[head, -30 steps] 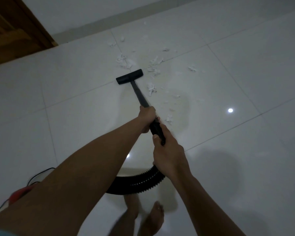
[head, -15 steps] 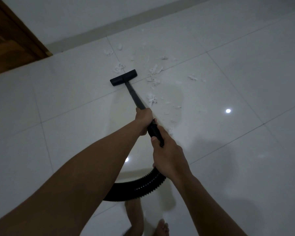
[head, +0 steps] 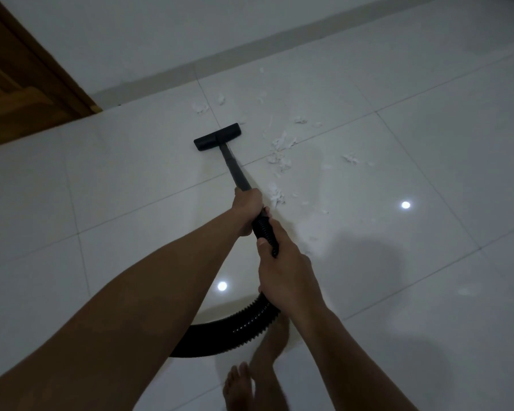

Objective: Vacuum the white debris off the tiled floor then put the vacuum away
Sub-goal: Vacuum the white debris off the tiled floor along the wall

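The left hand (head: 247,206) grips the stiff wand (head: 235,169) and the right hand (head: 284,264) grips the ribbed, flexible hose (head: 238,326). The floor head (head: 217,137) rests on the tiled floor (head: 125,203), just left of the white debris (head: 279,149), which is probably light paper. The stiff wand steers best.

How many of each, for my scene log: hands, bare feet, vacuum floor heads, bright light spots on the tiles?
Hands: 2, the left hand and right hand
Bare feet: 2
Vacuum floor head: 1
Light spots: 2
Total: 7
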### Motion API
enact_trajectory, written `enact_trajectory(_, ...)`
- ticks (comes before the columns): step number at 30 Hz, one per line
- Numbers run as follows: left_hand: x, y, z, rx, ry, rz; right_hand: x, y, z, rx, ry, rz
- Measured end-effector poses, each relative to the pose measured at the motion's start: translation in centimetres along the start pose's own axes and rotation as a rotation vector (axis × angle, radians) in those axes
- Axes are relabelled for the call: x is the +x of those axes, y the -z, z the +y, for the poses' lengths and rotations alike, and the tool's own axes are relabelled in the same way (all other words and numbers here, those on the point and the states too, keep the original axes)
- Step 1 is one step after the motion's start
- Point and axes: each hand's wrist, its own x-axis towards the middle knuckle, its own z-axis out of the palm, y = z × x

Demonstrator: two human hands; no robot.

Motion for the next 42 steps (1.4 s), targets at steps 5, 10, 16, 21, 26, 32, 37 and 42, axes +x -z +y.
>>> enact_trajectory(5, 1.9, 0.2, 3.4, 0.025, -0.011, 0.019, 3.3, 0.3, -2.4, 0.010, -0.005, -0.036)
enact_trajectory(10, 3.9, 1.3, 6.3, 0.061, -0.020, 0.029, 6.1, -0.8, -4.5, 0.041, -0.021, -0.056)
enact_trajectory(16, 6.1, 2.5, 8.7, 0.061, -0.005, 0.041, 8.7, -1.6, -6.5, 0.040, 0.001, -0.070)
enact_trajectory(21, 8.3, 3.2, 10.7, 0.093, -0.011, 0.035, 11.0, -2.9, -8.1, 0.045, -0.028, -0.051)
enact_trajectory(26, 10.7, 4.2, 12.9, 0.100, -0.011, 0.008, 13.5, -4.0, -9.9, 0.035, -0.051, -0.032)
enact_trajectory(32, 13.3, 5.4, 15.8, 0.065, 0.001, -0.011, 16.1, -4.7, -13.0, -0.004, -0.041, -0.017)
enact_trajectory(37, 15.1, 5.8, 18.7, 0.059, -0.009, -0.017, 18.5, -4.6, -15.2, -0.012, -0.037, -0.010)
enact_trajectory(42, 17.1, 6.0, 21.4, 0.069, -0.021, -0.021, 21.1, -4.8, -17.2, -0.025, -0.026, 0.000)
